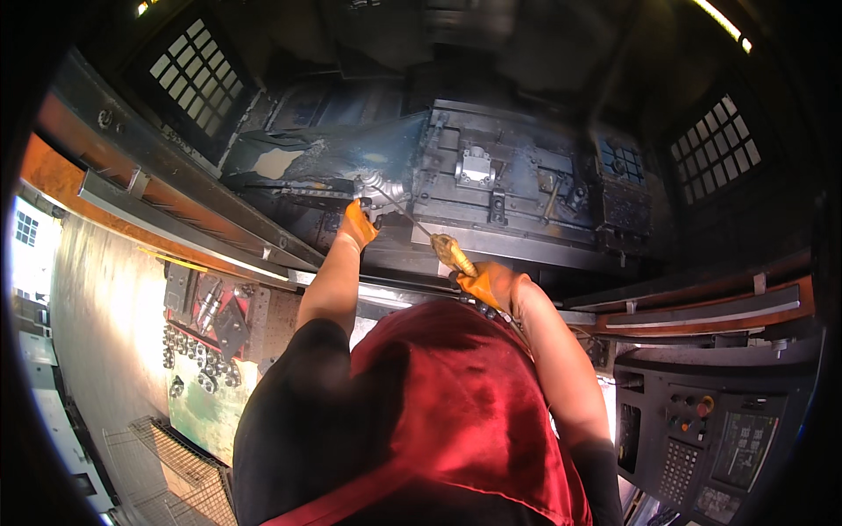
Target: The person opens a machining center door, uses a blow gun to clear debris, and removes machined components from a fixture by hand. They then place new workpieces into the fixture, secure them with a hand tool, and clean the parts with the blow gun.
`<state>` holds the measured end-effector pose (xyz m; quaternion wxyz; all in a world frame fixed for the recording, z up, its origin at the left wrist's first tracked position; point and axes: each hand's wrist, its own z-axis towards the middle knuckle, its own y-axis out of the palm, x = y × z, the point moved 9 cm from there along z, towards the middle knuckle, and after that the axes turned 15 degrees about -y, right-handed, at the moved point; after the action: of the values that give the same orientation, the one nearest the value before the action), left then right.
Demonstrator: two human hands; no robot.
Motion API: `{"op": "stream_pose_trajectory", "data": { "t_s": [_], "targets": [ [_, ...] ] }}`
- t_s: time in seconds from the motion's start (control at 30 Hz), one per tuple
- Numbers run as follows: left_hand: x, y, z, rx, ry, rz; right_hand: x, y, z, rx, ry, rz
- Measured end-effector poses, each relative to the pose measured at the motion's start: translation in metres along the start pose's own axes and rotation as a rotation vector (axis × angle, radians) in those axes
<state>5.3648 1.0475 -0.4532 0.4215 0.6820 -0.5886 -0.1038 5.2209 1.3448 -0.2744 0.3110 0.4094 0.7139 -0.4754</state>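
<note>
In an orange glove, my left hand (360, 223) is closed on the near edge of a silvery metal casting (382, 193). My right hand (488, 282), gloved alike, wraps round the handle of a yellow air blow gun (450, 252). From the gun a long thin nozzle runs up and left, its tip close over the casting. The casting is beside the left end of a slotted machine table (443, 188). Farther right on that table a second, blocky metal part (475, 167) sits in a fixture.
A dark sheet cover (351, 149) lies left of the table. Clamps (497, 206) stand on the table. The machine's front sill (202, 228) crosses at left. A control panel (702, 438) is at lower right; a bench with several metal parts (206, 364) and a wire basket (180, 473) are at lower left.
</note>
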Motion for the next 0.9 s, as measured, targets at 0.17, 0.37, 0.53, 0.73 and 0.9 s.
{"op": "stream_pose_trajectory", "data": {
  "t_s": [0.17, 0.37, 0.53, 0.73, 0.9],
  "targets": [
    [0.004, -0.040, 0.009, 0.038, -0.056, 0.054, -0.004, 0.005, -0.009, -0.088, -0.016, -0.095],
    [-0.015, -0.027, 0.007, 0.102, -0.071, 0.017, 0.023, 0.009, 0.014, -0.032, -0.045, 0.085],
    [0.001, -0.061, 0.012, 0.131, -0.039, 0.033, -0.003, 0.013, 0.000, -0.106, -0.090, 0.015],
    [0.019, -0.078, -0.002, 0.189, 0.025, 0.107, -0.007, 0.010, -0.020, -0.146, -0.047, 0.045],
    [0.019, -0.069, -0.025, 0.274, 0.003, 0.002, -0.007, 0.011, -0.039, -0.148, -0.013, 0.024]
  ]
}}
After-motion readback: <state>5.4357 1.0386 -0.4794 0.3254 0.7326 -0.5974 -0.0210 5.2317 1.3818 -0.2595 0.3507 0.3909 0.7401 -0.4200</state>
